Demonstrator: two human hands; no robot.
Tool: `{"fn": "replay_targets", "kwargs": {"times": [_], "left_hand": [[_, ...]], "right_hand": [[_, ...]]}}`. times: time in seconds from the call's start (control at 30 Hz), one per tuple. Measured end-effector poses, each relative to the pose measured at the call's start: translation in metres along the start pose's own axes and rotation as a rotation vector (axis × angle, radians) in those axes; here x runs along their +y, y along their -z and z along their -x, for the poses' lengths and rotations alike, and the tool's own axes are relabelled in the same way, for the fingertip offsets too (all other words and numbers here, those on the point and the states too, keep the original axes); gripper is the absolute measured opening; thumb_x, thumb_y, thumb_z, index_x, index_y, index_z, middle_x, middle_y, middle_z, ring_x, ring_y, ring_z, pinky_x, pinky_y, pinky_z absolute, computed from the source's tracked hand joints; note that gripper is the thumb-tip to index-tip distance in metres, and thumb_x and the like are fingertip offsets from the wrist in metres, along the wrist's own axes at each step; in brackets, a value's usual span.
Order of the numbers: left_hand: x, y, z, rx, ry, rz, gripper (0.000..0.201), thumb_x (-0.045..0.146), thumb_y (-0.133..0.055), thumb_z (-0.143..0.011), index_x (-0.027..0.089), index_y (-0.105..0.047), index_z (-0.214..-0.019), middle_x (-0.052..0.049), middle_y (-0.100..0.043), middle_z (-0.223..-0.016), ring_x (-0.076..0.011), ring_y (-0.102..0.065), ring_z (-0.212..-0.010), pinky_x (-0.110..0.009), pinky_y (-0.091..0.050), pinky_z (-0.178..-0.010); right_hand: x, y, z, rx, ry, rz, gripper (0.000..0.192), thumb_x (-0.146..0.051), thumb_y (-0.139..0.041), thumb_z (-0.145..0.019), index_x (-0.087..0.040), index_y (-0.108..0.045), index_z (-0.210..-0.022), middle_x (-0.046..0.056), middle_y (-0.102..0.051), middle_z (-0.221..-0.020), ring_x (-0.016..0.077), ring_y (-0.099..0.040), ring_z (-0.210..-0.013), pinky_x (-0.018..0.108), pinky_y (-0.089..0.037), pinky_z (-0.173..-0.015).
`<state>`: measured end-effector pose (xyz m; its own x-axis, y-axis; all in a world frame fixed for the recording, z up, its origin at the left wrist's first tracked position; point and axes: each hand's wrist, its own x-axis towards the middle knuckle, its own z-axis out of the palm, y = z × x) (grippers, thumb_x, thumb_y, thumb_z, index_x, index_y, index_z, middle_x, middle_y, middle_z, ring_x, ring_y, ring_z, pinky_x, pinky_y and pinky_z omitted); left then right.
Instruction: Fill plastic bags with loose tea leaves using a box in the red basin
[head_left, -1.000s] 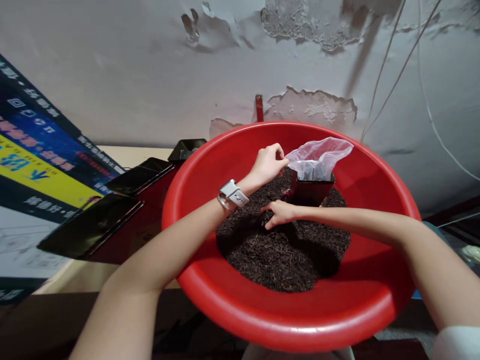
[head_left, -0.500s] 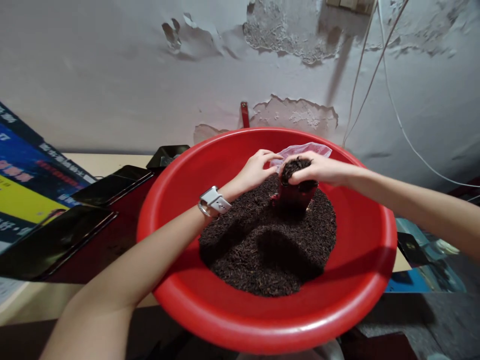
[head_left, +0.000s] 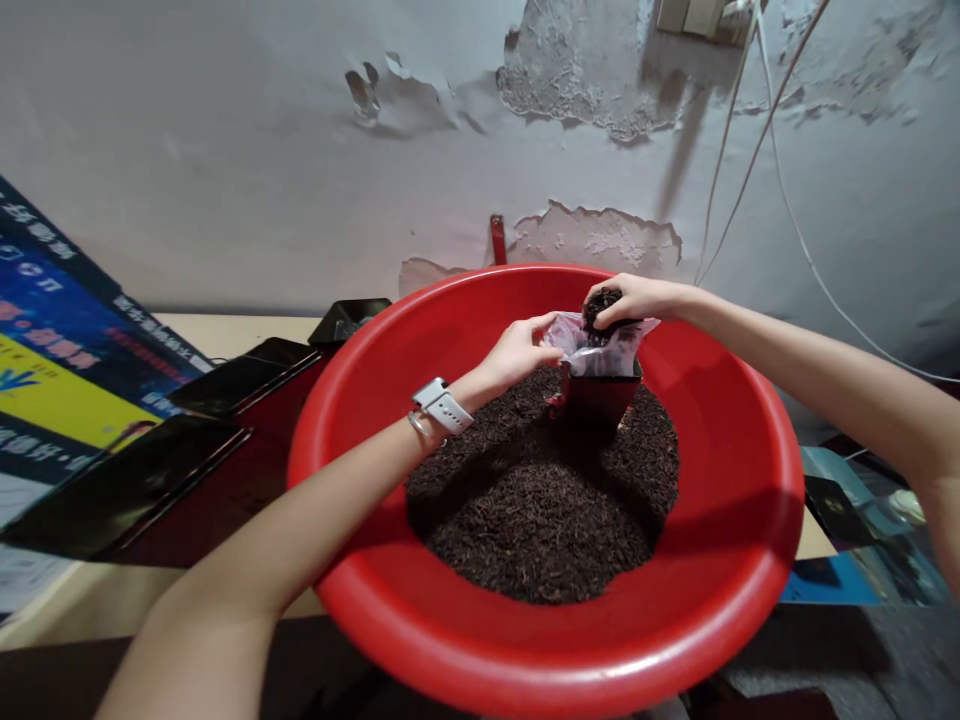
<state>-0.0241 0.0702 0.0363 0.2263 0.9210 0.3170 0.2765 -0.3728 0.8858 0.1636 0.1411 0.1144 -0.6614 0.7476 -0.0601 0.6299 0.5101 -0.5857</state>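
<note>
Dark loose tea leaves [head_left: 540,530] lie heaped in a big red plastic basin [head_left: 480,640]. On the heap stands a dark box [head_left: 596,400], lined with a clear plastic bag [head_left: 600,358] whose mouth rises above the box's rim. My left hand [head_left: 517,352] pinches the left edge of the bag between thumb and fingers. Over the bag's mouth, my right hand [head_left: 630,300] is closed around a handful of dark tea leaves [head_left: 600,305]. A watch with a pale strap [head_left: 442,405] is on my left wrist.
Dark glossy boxes [head_left: 135,480] stand left of the basin on a pale table [head_left: 232,328], beside a printed banner [head_left: 67,340]. Behind is a peeling wall [head_left: 262,150] with hanging cables [head_left: 787,190]. A black packet [head_left: 832,510] lies at the right.
My right hand has risen slightly with the tea leaves and stays over the bag. My left hand has closed on the bag's edge, and the bag's mouth now stands up more visibly.
</note>
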Motion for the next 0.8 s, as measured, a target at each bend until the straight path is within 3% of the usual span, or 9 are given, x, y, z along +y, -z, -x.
{"fn": "replay_targets", "kwargs": {"times": [0.17,0.27,0.33,0.43,0.53,0.6,0.7,0.8], "left_hand": [[0.0,-0.001,0.0,-0.032,-0.015,0.149,0.057,0.007,-0.061,-0.064,0.013,-0.054,-0.121,-0.008,-0.064,-0.109,-0.0151,-0.061,-0.082,-0.028,-0.048,-0.075],[-0.002,-0.001,-0.001,-0.04,-0.019,0.151,0.061,0.007,-0.063,-0.064,0.014,-0.052,-0.124,-0.009,-0.063,-0.11,-0.0143,-0.06,-0.08,-0.03,-0.048,-0.077],[-0.003,-0.002,-0.002,-0.031,0.005,0.132,0.066,0.009,-0.064,-0.064,0.014,-0.048,-0.127,-0.01,-0.062,-0.112,-0.0142,-0.06,-0.078,-0.033,-0.049,-0.077],[-0.002,-0.002,-0.001,0.028,0.016,0.128,0.076,0.015,-0.065,-0.068,0.021,-0.035,-0.137,-0.014,-0.051,-0.127,-0.0151,-0.061,-0.078,-0.036,-0.05,-0.077],[-0.001,-0.002,-0.002,0.064,-0.018,0.136,0.089,0.022,-0.067,-0.071,0.031,-0.015,-0.142,-0.014,-0.037,-0.139,-0.0202,-0.059,-0.095,-0.037,-0.05,-0.081],[-0.001,-0.002,-0.003,0.074,0.01,0.115,0.097,0.024,-0.069,-0.069,0.03,-0.007,-0.143,-0.016,-0.033,-0.14,-0.0244,-0.053,-0.109,-0.039,-0.048,-0.086],[-0.007,-0.003,-0.004,0.076,0.093,0.085,0.104,0.027,-0.073,-0.065,0.023,-0.005,-0.143,-0.019,-0.031,-0.141,-0.0266,-0.045,-0.118,-0.042,-0.044,-0.092],[-0.019,-0.006,-0.005,-0.015,0.113,0.032,0.102,0.03,-0.075,-0.061,0.019,-0.013,-0.141,-0.02,-0.034,-0.139,-0.0267,-0.046,-0.118,-0.042,-0.041,-0.095]], "right_hand": [[0.006,0.003,-0.002,0.027,0.018,0.353,0.034,-0.024,-0.068,-0.06,-0.023,-0.067,-0.094,0.001,-0.067,-0.093,0.0187,-0.059,-0.089,0.031,-0.045,-0.082],[0.012,0.004,-0.005,0.04,0.038,0.391,0.049,-0.032,-0.071,-0.058,-0.023,-0.064,-0.106,0.004,-0.064,-0.105,0.0201,-0.058,-0.096,0.034,-0.044,-0.086],[0.014,0.005,-0.005,0.064,0.061,0.379,0.053,-0.035,-0.073,-0.057,-0.023,-0.063,-0.108,0.005,-0.063,-0.108,0.0206,-0.057,-0.098,0.034,-0.044,-0.087],[0.015,0.01,-0.002,0.126,0.071,0.364,0.037,-0.03,-0.072,-0.06,-0.022,-0.068,-0.096,0.004,-0.067,-0.097,0.0202,-0.059,-0.093,0.034,-0.044,-0.086],[0.016,0.017,0.004,0.23,0.073,0.288,0.015,-0.02,-0.066,-0.065,-0.02,-0.07,-0.08,0.003,-0.067,-0.078,0.0178,-0.061,-0.08,0.033,-0.046,-0.081],[0.019,0.02,0.008,0.282,0.068,0.178,0.013,-0.013,-0.064,-0.064,-0.018,-0.069,-0.076,0.003,-0.066,-0.072,0.0164,-0.061,-0.074,0.032,-0.048,-0.076],[0.021,0.018,0.012,0.258,0.063,-0.022,0.017,-0.008,-0.062,-0.062,-0.016,-0.067,-0.076,0.003,-0.066,-0.069,0.0149,-0.062,-0.069,0.03,-0.05,-0.069],[0.018,0.014,0.014,0.204,0.091,-0.082,0.017,-0.007,-0.061,-0.063,-0.015,-0.067,-0.077,0.003,-0.066,-0.067,0.0142,-0.062,-0.068,0.029,-0.05,-0.07]]}}
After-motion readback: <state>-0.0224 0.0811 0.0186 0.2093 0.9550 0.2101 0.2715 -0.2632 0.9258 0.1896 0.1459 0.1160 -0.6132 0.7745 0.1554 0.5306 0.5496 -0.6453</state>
